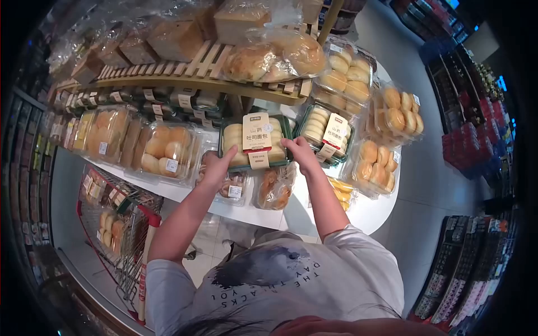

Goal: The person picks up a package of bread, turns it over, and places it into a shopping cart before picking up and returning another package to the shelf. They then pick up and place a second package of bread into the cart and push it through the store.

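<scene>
Both my hands hold a green-edged bread tray (230,137) with a clear lid and a beige paper label, over the front of the white table (269,218). My left hand (217,166) grips its left end, thumb on the lid. On its right end my right hand (301,152) is closed, thumb near the label. Just right of it stands a similar labelled tray of pale rolls (316,124). Below the held tray lie a bagged brown bread (274,189) and a clear pack (235,185) with a white sticker.
A slatted wooden shelf (196,87) with bagged loaves overhangs the back. Clear boxes of round buns (162,148) line the left, with more bun boxes (372,165) at the right. A red-handled shopping cart (152,217) holding bread packs stands at the lower left.
</scene>
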`<state>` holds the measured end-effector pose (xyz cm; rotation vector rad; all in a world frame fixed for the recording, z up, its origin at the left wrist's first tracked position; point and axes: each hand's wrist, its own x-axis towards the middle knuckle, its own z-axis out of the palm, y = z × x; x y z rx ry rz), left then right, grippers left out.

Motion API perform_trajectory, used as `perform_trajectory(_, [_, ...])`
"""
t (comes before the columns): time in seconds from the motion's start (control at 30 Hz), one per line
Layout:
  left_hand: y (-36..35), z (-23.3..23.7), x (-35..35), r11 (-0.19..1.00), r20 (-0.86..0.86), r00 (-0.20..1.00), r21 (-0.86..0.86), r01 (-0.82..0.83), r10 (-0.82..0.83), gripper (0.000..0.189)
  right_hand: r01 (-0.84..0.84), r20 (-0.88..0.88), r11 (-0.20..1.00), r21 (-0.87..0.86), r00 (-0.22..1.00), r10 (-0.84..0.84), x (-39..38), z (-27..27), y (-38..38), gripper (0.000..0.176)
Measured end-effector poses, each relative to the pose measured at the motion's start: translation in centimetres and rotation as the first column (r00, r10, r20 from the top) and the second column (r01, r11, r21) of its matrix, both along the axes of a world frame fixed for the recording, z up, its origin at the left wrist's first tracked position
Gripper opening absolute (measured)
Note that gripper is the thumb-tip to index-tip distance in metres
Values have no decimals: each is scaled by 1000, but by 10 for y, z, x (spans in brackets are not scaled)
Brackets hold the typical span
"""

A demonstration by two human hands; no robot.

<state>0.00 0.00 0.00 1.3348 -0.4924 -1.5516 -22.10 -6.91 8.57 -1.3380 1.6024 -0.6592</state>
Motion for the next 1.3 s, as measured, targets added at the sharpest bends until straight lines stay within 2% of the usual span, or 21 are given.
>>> perform_trajectory(0.07, [34,33,7,993,-97,990,-59,-105,99,71,-53,-6,999,-14,999,53,14,10,19,30])
perform_trajectory(0.17, [75,23,26,971,-124,982,-172,-165,145,61,-135,-12,988,-78,991,135,34,13,47,37])
perform_trajectory(0.2, [88,23,31,964,29,969,-108,-242,247,54,-187,-26,974,-129,982,185,41,13,56,35])
perform_trajectory(0.3, [146,29,50,898,-122,935,-260,-354,334,54,-333,58,919,-209,934,352,68,30,94,32])
perform_trajectory(0.33, [164,26,59,903,-198,921,-211,-374,335,59,-369,130,897,-245,904,408,76,31,105,30])
perform_trajectory(0.43, [218,9,78,879,35,904,-251,-406,427,53,-534,299,793,-295,736,607,98,34,137,41])
perform_trajectory(0.47, [239,9,83,806,-141,887,-374,-458,439,68,-606,287,719,-339,661,693,107,36,148,44])
perform_trajectory(0.53, [281,10,94,726,-84,879,-529,-439,470,80,-723,252,546,-423,485,837,129,38,168,51])
perform_trajectory(0.57, [302,11,99,688,-50,877,-600,-409,478,86,-735,245,519,-436,458,854,138,38,182,53])
perform_trajectory(0.6, [324,18,102,728,88,843,-557,-400,531,91,-747,237,491,-448,431,871,147,39,195,54])
perform_trajectory(0.7, [380,16,111,794,523,612,-509,-332,592,102,-788,156,427,-443,401,903,166,30,227,75])
perform_trajectory(0.77, [401,-12,120,714,566,474,-664,-222,674,97,-797,7,324,-510,373,928,179,16,242,86])
perform_trajectory(0.8, [406,-37,128,659,563,387,-730,-181,730,94,-841,-155,216,-497,331,931,198,33,265,99])
perform_trajectory(0.87, [431,-7,129,430,430,52,-903,8,901,85,-809,-9,302,-505,354,935,215,26,289,97])
perform_trajectory(0.97, [456,-14,132,393,390,-41,-914,106,920,81,-763,178,466,-449,435,883,226,13,306,98])
perform_trajectory(1.0, [461,-22,136,353,348,-61,-922,156,936,63,-736,253,526,-427,461,851,230,10,311,94])
perform_trajectory(1.07, [475,-48,132,367,367,104,-930,20,924,55,-671,531,691,-270,495,688,246,13,318,70])
perform_trajectory(1.1, [481,-52,131,380,365,187,-924,-47,912,54,-649,576,712,-268,484,659,250,11,317,65])
perform_trajectory(1.17, [482,-58,138,272,272,140,-962,22,952,56,-605,661,753,-259,457,595,254,0,311,56])
perform_trajectory(1.23, [486,-58,142,222,227,139,-974,52,964,57,-701,349,378,-605,193,917,252,-9,306,53])
perform_trajectory(1.3, [493,-57,143,230,235,182,-972,45,955,57,-745,498,525,-411,299,814,251,-2,314,55])
